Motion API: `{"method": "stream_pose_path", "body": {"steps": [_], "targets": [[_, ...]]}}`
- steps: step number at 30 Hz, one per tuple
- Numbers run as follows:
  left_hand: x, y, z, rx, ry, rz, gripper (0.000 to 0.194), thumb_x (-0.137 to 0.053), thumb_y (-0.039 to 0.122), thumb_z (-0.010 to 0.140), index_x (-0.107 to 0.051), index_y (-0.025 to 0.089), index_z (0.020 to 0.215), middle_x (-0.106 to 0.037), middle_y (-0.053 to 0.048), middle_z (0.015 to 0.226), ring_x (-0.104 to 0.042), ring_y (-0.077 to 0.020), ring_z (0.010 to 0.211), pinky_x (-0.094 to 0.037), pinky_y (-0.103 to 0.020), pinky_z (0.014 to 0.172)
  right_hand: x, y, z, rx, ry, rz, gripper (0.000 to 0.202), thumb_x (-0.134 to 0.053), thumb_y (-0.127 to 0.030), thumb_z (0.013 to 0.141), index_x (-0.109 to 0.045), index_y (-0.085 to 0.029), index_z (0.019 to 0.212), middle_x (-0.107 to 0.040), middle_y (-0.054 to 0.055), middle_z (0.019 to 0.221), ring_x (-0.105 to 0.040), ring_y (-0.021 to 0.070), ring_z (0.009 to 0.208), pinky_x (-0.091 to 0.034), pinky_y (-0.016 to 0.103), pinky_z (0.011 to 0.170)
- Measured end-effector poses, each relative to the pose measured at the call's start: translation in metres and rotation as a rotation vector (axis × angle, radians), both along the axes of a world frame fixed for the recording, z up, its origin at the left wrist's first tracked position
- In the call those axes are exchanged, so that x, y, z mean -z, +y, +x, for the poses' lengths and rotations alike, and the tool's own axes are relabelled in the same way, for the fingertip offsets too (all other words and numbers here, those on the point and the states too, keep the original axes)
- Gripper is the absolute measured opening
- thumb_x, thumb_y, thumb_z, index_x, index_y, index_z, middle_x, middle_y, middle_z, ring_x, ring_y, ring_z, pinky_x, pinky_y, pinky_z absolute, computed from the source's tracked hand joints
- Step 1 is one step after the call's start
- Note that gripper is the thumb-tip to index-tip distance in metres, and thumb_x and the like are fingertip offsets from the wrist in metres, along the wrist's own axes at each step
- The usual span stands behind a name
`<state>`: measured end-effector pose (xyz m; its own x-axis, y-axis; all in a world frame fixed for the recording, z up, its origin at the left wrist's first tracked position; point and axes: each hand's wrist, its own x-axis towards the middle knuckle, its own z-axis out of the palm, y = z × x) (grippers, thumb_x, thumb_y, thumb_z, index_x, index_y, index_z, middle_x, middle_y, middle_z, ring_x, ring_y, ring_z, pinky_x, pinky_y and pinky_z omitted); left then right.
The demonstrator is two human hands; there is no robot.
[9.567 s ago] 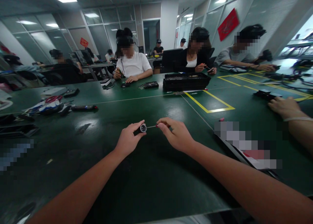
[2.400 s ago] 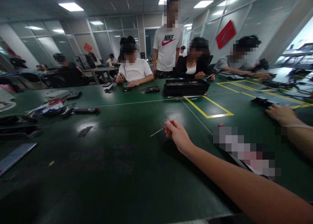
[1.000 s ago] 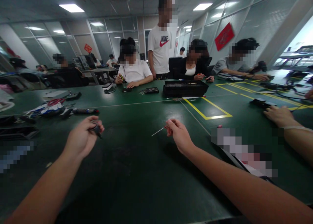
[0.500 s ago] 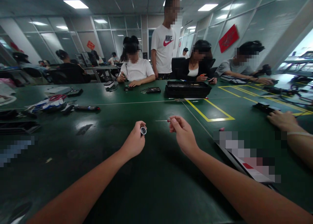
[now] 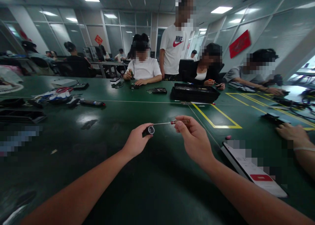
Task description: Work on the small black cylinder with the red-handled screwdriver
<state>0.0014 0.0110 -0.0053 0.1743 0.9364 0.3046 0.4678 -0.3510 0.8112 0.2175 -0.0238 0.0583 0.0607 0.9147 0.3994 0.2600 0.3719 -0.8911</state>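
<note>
My left hand (image 5: 136, 140) is closed around a short black cylinder (image 5: 151, 130) with a pale ring at its round open end, which faces me. Thumb and fingers of my right hand (image 5: 195, 138) pinch a small screwdriver (image 5: 173, 122) by its reddish, partly see-through handle. Its thin metal shaft points left, and the tip ends at the fingertips of my left hand, at the cylinder's upper edge. Whether the tip touches the cylinder, I cannot tell. Both hands are above the green table (image 5: 147, 185).
A white sheet or box with a red patch (image 5: 262, 178) lies right of my right forearm. Beyond it rests a co-worker's hand (image 5: 291, 133). A black tray (image 5: 195, 93) stands ahead. Tools and gloves (image 5: 57, 97) lie left. Several people sit across the table.
My hands have come closer together. The screwdriver tip, apart from my left hand before, is now at the cylinder. The cylinder shows more between my left fingers. The camera view has shifted slightly.
</note>
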Motion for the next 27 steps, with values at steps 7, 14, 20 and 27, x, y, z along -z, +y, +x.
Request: {"method": "stream_pose_path", "body": {"steps": [7, 14, 20, 27], "targets": [[-0.001, -0.001, -0.002, -0.006, -0.012, -0.024, 0.042, -0.073, 0.013, 0.083, -0.068, 0.026, 0.123, -0.069, -0.002, 0.123, -0.063, -0.0217, 0.115, -0.047, -0.04, 0.107, 0.02, 0.009, 0.001, 0.044, 0.066, 0.021, 0.024, -0.057, -0.044, 0.095, -0.066, -0.022, 0.1, -0.068, 0.003, 0.084, -0.063, 0.0182, 0.078, -0.052, 0.035, 0.073], [-0.005, -0.007, 0.0, 0.047, 0.013, -0.019, 0.045, -0.073, 0.012, 0.083, -0.067, 0.026, 0.125, -0.068, -0.002, 0.126, -0.061, -0.0205, 0.119, -0.044, -0.039, 0.109, 0.036, 0.007, -0.001, -0.029, 0.05, -0.005, 0.024, -0.058, -0.043, 0.095, -0.065, -0.022, 0.104, -0.071, 0.005, 0.092, -0.067, 0.0197, 0.085, -0.055, 0.037, 0.079], [-0.006, -0.008, -0.003, 0.088, 0.027, 0.031, 0.045, -0.074, 0.013, 0.082, -0.067, 0.027, 0.125, -0.069, -0.001, 0.125, -0.061, -0.0203, 0.118, -0.044, -0.038, 0.109, 0.042, 0.01, 0.0, 0.001, -0.069, -0.008, 0.026, -0.057, -0.045, 0.095, -0.064, -0.022, 0.105, -0.072, 0.006, 0.091, -0.068, 0.0214, 0.084, -0.053, 0.038, 0.078], [-0.005, -0.007, -0.004, 0.097, 0.025, 0.044, 0.045, -0.074, 0.015, 0.083, -0.067, 0.026, 0.126, -0.068, -0.003, 0.125, -0.061, -0.0212, 0.119, -0.044, -0.039, 0.109, 0.039, 0.008, 0.004, -0.014, -0.16, 0.016, 0.025, -0.055, -0.044, 0.096, -0.065, -0.021, 0.102, -0.073, 0.006, 0.089, -0.068, 0.0209, 0.081, -0.051, 0.035, 0.073]]}}
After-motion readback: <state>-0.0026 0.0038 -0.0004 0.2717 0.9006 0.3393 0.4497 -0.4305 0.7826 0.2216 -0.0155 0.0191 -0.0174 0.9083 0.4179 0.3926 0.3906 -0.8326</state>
